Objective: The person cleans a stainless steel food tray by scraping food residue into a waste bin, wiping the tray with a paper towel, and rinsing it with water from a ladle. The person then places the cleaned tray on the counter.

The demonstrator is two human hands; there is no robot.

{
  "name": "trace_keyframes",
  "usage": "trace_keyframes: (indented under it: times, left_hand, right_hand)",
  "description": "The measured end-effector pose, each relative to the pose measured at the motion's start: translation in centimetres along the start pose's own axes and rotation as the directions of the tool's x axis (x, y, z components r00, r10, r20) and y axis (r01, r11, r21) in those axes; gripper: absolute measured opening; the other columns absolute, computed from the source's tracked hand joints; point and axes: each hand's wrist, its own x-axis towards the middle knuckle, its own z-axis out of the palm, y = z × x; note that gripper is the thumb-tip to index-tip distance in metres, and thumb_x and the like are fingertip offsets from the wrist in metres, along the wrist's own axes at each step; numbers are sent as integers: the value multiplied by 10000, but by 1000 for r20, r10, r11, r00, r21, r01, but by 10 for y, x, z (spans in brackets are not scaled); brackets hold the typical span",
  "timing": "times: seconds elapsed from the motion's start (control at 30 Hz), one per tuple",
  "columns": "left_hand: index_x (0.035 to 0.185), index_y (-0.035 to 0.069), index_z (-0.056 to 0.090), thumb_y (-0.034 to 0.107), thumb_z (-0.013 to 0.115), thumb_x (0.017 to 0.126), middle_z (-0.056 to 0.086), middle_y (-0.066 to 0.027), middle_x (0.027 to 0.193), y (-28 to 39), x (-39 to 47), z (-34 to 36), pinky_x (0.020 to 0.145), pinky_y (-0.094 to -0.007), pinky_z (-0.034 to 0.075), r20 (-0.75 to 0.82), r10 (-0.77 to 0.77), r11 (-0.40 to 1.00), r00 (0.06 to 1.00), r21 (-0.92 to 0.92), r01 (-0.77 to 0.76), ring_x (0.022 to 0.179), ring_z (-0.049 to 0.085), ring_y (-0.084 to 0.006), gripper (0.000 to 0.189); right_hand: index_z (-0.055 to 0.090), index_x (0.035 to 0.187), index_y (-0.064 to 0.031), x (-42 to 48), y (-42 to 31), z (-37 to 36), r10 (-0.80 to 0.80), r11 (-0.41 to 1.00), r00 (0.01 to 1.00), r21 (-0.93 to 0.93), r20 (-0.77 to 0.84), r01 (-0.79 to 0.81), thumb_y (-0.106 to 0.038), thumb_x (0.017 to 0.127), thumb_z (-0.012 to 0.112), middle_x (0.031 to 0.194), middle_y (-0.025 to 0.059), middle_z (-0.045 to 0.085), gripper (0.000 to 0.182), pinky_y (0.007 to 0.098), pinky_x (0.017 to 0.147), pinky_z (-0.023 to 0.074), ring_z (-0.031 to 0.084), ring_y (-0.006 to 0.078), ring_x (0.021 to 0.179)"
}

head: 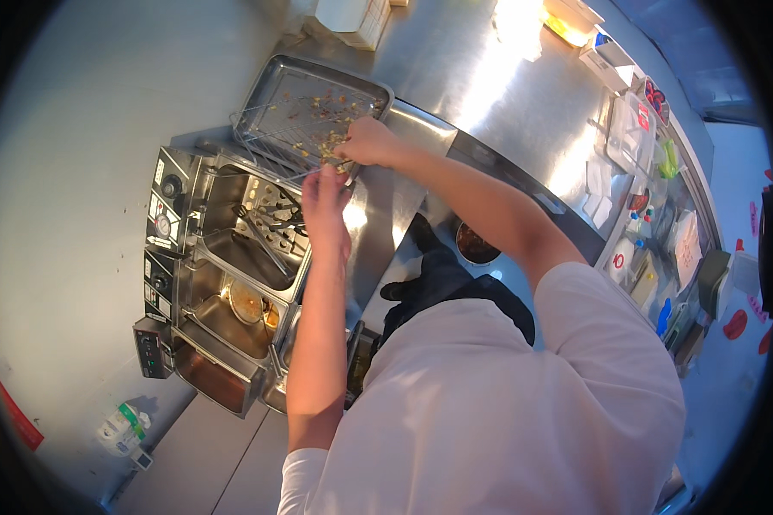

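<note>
A rectangular metal tray (pixel 296 80) lies on the steel counter, with a wire rack (pixel 277 138) over it and small yellow and brown food bits (pixel 328 145) scattered on them. My right hand (pixel 367 143) is over the near right edge of the tray, its fingers bent down at the bits; whether it pinches anything is unclear. Just below it, my left hand (pixel 325 199) is raised by the tray's near edge with its fingers pointing up, close to the rack; its palm side is partly hidden. Metal tongs (pixel 267 244) and dark-handled utensils (pixel 283 215) lie in the fryer beside my left hand.
Countertop fryers (pixel 196 257) with steel basins line the wall at left. One basin holds a round strainer (pixel 245 302). A white box (pixel 354 19) stands beyond the tray. On the right are a plastic container (pixel 631 132) and packages. A round pot (pixel 478 243) is below my right forearm.
</note>
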Motion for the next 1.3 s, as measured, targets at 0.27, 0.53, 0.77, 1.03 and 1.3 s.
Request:
trace_keyframes:
  times: [0.27, 0.53, 0.77, 1.03, 1.3]
  left_hand:
    - [1429, 58, 488, 308, 471, 1069, 626, -149, 1376, -20, 72, -73, 1020, -381, 468, -60, -142, 986, 988, -97, 135, 1239, 609, -259, 439]
    - [1374, 14, 541, 193, 515, 1065, 601, -180, 1391, -6, 52, -80, 972, -370, 525, 97, -200, 917, 975, -332, 221, 1171, 631, -268, 358]
    - [1292, 59, 568, 215, 596, 1034, 655, -180, 1292, -9, 41, -52, 877, -374, 557, 39, -186, 898, 982, -399, 186, 1089, 654, -291, 303]
    - [1366, 64, 467, 175, 510, 1056, 668, -165, 1257, -4, 20, -35, 835, -348, 541, 2, -150, 920, 989, -366, 140, 1048, 681, -272, 332]
    - [1360, 91, 510, 158, 556, 1046, 696, -134, 1227, -20, 10, -43, 806, -332, 561, -58, -165, 879, 985, -461, 120, 993, 707, -230, 325]
  right_hand:
    - [710, 1049, 10, -51, 36, -8, -101, 995, 972, -6, -210, 103, -390, 831, 696, 1193, 244, 642, 456, 475, 973, 523, 626, 390, 1158]
    - [552, 1291, -59, -175, 379, -109, 188, 880, 251, 49, -950, -472, -233, 876, 666, 1208, 198, 600, 464, 454, 923, 515, 610, 339, 1105]
    - [558, 1336, -11, -267, 566, -149, 473, 339, 475, -345, -742, -875, -466, 887, 641, 1282, 227, 624, 645, 500, 1003, 496, 601, 387, 1204]
    - [671, 1201, -79, -257, 473, -207, 384, 572, 291, -22, -876, -820, -355, 931, 518, 1158, 207, 711, 415, 531, 906, 527, 679, 426, 1041]
    - [609, 1149, 22, -168, 399, -185, 93, 979, 530, -18, -843, -201, -213, 942, 641, 1049, 151, 691, 315, 388, 869, 533, 666, 278, 934]
